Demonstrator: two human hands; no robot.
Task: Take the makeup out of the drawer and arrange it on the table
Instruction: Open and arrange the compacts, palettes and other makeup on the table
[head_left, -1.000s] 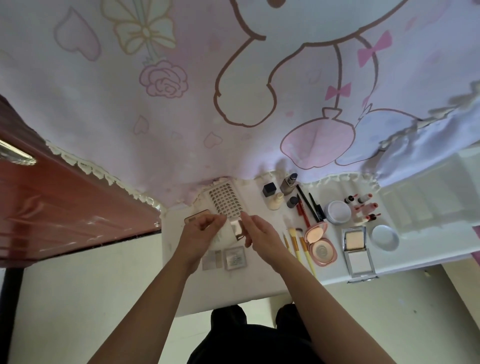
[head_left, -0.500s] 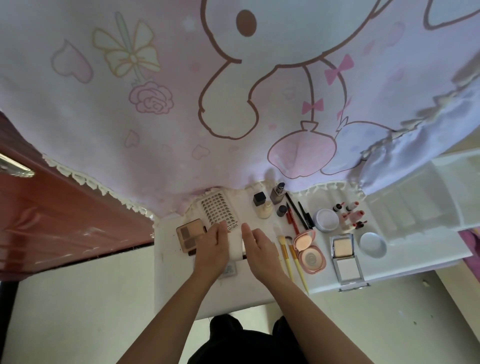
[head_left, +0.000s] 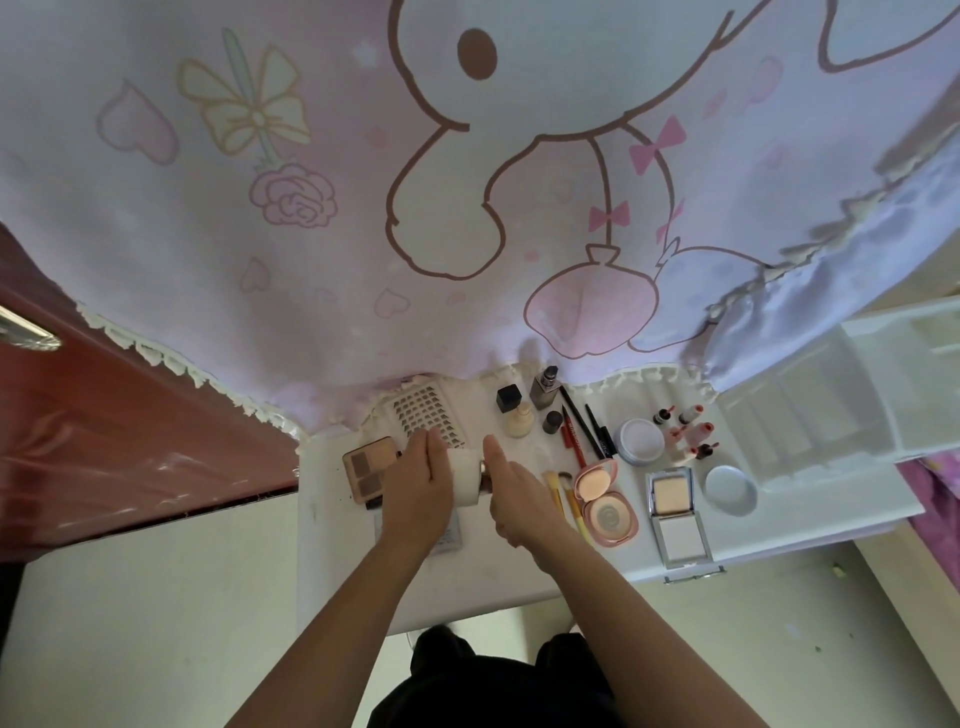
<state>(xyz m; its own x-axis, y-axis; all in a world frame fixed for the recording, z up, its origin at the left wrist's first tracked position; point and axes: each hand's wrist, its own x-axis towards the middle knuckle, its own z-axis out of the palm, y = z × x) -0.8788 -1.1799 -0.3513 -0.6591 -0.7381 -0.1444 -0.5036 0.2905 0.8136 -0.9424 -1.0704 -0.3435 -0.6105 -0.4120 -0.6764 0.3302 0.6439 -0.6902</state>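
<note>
On the white table (head_left: 348, 577) my left hand (head_left: 420, 486) and my right hand (head_left: 519, 496) lie flat with straight fingers on either side of a white compact (head_left: 466, 480) and touch its edges. Behind them lies a lash tray (head_left: 426, 410), and a brown eyeshadow palette (head_left: 370, 465) is to the left. Right of my hands are yellow brushes (head_left: 563, 493), an open pink compact (head_left: 605, 501), a square powder compact (head_left: 675, 512) and a pale blue lid (head_left: 730, 489). Small bottles (head_left: 519, 422), pencils (head_left: 584, 431), a white jar (head_left: 641, 441) and red-capped vials (head_left: 685, 431) stand further back.
A pink cartoon curtain (head_left: 467, 208) hangs over the table's far edge. A white drawer organiser (head_left: 810, 415) sits at the right end. A red-brown door (head_left: 104, 441) stands to the left. Small flat boxes (head_left: 451, 538) lie partly under my left wrist.
Both hands lowered the white compact from above the table onto it and flattened beside it. The eyeshadow palette, hidden behind my left hand before, now shows.
</note>
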